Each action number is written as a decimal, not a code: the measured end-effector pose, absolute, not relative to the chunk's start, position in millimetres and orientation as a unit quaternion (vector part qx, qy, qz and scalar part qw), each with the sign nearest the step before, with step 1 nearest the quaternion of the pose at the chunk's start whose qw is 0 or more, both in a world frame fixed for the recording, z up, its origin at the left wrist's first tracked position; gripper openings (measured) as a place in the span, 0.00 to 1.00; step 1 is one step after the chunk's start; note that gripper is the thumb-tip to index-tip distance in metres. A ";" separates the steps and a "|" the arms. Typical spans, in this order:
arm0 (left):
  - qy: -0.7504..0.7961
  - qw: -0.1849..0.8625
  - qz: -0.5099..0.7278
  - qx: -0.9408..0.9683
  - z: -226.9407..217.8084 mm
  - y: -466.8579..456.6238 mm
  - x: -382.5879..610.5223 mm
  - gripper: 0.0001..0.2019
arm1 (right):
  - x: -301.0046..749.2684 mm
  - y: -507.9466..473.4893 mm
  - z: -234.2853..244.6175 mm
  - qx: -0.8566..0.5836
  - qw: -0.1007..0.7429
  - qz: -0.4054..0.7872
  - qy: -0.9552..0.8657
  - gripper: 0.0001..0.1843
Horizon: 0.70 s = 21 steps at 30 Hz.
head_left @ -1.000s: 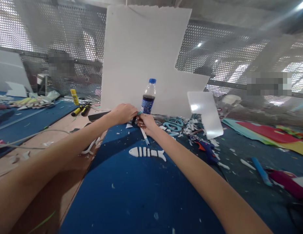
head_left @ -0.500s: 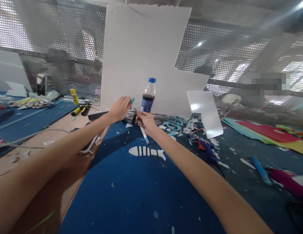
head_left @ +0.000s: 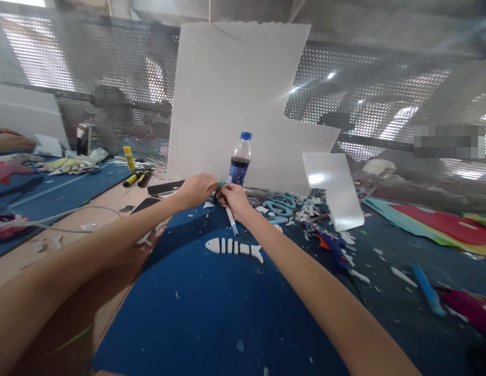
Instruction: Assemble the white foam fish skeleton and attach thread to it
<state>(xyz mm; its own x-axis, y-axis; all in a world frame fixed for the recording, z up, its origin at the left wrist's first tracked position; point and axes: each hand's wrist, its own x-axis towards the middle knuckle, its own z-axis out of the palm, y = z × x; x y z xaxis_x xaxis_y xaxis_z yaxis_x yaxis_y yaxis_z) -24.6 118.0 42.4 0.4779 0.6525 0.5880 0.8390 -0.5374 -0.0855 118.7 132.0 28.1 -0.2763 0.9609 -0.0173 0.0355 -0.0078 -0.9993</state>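
Observation:
My left hand (head_left: 199, 189) is closed, its fingers around a small teal object (head_left: 221, 184) whose kind I cannot make out. Touching or nearly touching it is my right hand (head_left: 234, 199), fingers pinched on something small and dark, mostly hidden. A white pen with a blue end (head_left: 233, 224) lies on the blue mat (head_left: 211, 313) just below my right hand. Nearer to me lies a white fish shape (head_left: 235, 246) cut into several pieces. Behind both hands stands a bottle of dark drink (head_left: 238, 164) with a blue cap.
A tall white board (head_left: 235, 89) stands at the back. Right of my hands lie blue-handled scissors (head_left: 281, 204), white scraps, a dark blue glue gun (head_left: 335, 248) and coloured sheets (head_left: 430, 219). On the left are yellow-black cutters (head_left: 132, 179) and a glue stick (head_left: 129, 158). Another person's hand (head_left: 11, 141) shows far left.
My left hand has come down towards my right hand, bringing the teal object to its fingertips. The view has shifted slightly, and another person's hand now shows at the left edge.

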 end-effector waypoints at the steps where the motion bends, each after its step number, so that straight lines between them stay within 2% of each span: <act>1: -0.458 0.193 -0.260 -0.828 39.4 112.7 -24.9 0.13 | 118.2 131.2 29.3 -0.434 0.402 0.560 -0.580 0.17; 7: -0.501 0.220 -0.308 -0.778 22.6 76.6 -31.8 0.14 | 112.0 122.2 36.3 -0.407 0.319 0.568 -0.641 0.16; 11: -0.511 0.200 -0.351 -0.759 10.8 56.1 -39.9 0.14 | 112.2 118.7 42.2 -0.386 0.297 0.564 -0.666 0.15; 17: -0.508 0.103 -0.405 -0.753 -2.2 33.0 -49.2 0.12 | 124.1 122.6 48.7 -0.354 0.294 0.554 -0.693 0.14; 21: -0.502 0.013 -0.445 -0.742 -0.8 25.2 -54.5 0.14 | 133.5 120.1 56.7 -0.311 0.245 0.563 -0.725 0.05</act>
<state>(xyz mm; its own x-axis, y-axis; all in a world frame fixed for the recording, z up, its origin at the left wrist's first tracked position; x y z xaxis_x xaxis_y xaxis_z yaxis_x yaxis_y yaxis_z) -54.5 25.2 -0.8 0.1006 0.7329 0.6728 0.7554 -0.4964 0.4278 133.5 120.1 56.7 -0.6860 0.7276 0.0049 0.1760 0.1724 -0.9692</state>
